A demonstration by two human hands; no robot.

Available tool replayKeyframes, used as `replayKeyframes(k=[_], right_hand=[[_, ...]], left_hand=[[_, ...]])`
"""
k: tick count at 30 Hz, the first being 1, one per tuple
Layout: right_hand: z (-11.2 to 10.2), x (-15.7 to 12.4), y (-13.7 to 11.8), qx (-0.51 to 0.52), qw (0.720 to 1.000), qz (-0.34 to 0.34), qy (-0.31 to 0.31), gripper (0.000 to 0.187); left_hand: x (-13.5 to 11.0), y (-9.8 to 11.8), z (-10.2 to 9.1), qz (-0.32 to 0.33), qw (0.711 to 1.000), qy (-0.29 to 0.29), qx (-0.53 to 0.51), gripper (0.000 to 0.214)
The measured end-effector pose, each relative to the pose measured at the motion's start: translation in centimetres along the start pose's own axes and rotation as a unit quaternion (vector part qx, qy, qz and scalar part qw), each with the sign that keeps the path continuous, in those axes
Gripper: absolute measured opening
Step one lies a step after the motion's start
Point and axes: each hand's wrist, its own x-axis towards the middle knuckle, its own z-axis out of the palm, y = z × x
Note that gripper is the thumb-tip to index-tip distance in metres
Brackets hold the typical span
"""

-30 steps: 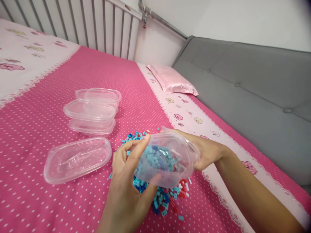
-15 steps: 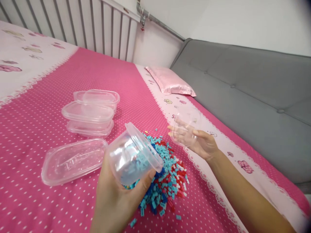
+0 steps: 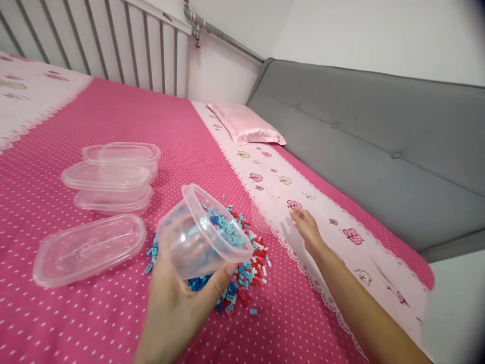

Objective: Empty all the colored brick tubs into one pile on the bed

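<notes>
My left hand (image 3: pixel 182 303) is wrapped round a clear plastic container (image 3: pixel 189 240), which is tilted with its uncovered mouth facing right. Bricks show through its walls; I cannot tell whether any are inside. Beneath and behind it lies a pile of small building bricks (image 3: pixel 248 275) in light blue, dark blue, red and white. A clear lid (image 3: pixel 260 216) rests on the bedspread right of the pile, faint against the fabric. My right hand (image 3: pixel 306 228) is apart from that lid, fingers loosely stretched out, with nothing visible in them.
Several clear oval containers (image 3: pixel 109 177) are grouped on the left of the pink dotted bedspread (image 3: pixel 151 121). A separate clear oval lid (image 3: pixel 91 250) lies in front of them. Farther back are a pink pillow (image 3: pixel 248 124) and a grey padded headboard (image 3: pixel 359 116).
My right hand has let go of the clear lid, which now lies on the bedspread. My left hand has turned the container's mouth more toward me. The view has shifted right.
</notes>
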Motion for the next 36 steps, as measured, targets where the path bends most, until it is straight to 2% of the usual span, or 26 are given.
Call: replayKeyframes(k=[2,3,5,6,7,9,12,15,18,19,22,24,25,28,30,33,36], right_hand=[[-1.8,-3.5,-0.1,0.04,0.998,0.0,-0.05,0.047],[-2.7,-5.6,-0.2,0.067,0.991,0.008,-0.117,0.047],[-4.2,-10.1,-0.1,0.14,0.954,0.04,-0.261,0.05],[-4.8,-12.3,0.0,0.183,0.931,0.063,-0.309,0.051],[-5.3,-14.2,0.3,0.222,0.914,0.084,-0.328,0.052],[-6.0,-17.3,1.0,0.276,0.902,0.125,-0.309,0.05],[-6.6,-19.6,2.4,0.313,0.906,0.172,-0.228,0.035],[-7.5,-19.9,3.4,0.309,0.918,0.188,-0.161,0.028],[-9.5,-19.5,4.2,0.263,0.933,0.181,-0.168,0.03],[-10.3,-19.3,4.5,0.237,0.939,0.174,-0.176,0.031],[-12.8,-18.9,5.6,0.141,0.959,0.144,-0.2,0.038],[-13.7,-18.9,6.4,0.091,0.965,0.119,-0.217,0.043],[-13.7,-19.0,6.7,0.071,0.966,0.105,-0.225,0.045],[-12.4,-19.5,7.1,0.003,0.966,0.048,-0.253,0.046],[-10.8,-19.9,6.7,-0.056,0.96,-0.006,-0.274,0.042],[-8.6,-20.6,5.5,-0.135,0.946,-0.083,-0.281,0.034],[-7.2,-21.3,4.6,-0.19,0.935,-0.106,-0.279,0.032]], left_hand=[[-0.6,0.1,1.1,0.001,0.999,-0.031,-0.019,0.065],[-1.0,0.2,1.7,0.003,0.998,-0.051,-0.027,0.065],[-2.0,0.3,3.2,0.006,0.994,-0.102,-0.027,0.065],[-2.5,0.4,3.9,0.013,0.991,-0.133,-0.018,0.065],[-3.1,0.4,4.6,0.022,0.986,-0.165,-0.007,0.066],[-4.3,0.2,5.9,0.044,0.971,-0.233,0.013,0.068],[-6.2,-0.5,7.4,0.07,0.946,-0.314,0.044,0.072],[-7.5,-1.3,8.6,0.093,0.922,-0.363,0.102,0.08],[-7.4,-2.1,8.6,0.166,0.873,-0.4,0.224,0.09],[-7.2,-2.4,8.3,0.193,0.849,-0.391,0.299,0.094],[-6.6,-3.8,5.7,0.229,0.783,-0.277,0.507,0.096],[-6.8,-5.1,3.2,0.212,0.751,-0.188,0.596,0.103],[-7.0,-5.7,1.9,0.191,0.745,-0.147,0.622,0.107],[-7.5,-7.3,-1.0,0.125,0.752,-0.066,0.644,0.111],[-7.1,-7.8,-1.6,0.083,0.766,-0.027,0.637,0.116],[-5.1,-7.9,-0.8,0.079,0.779,-0.036,0.621,0.116],[-2.4,-7.6,0.6,0.089,0.781,-0.058,0.615,0.111]])
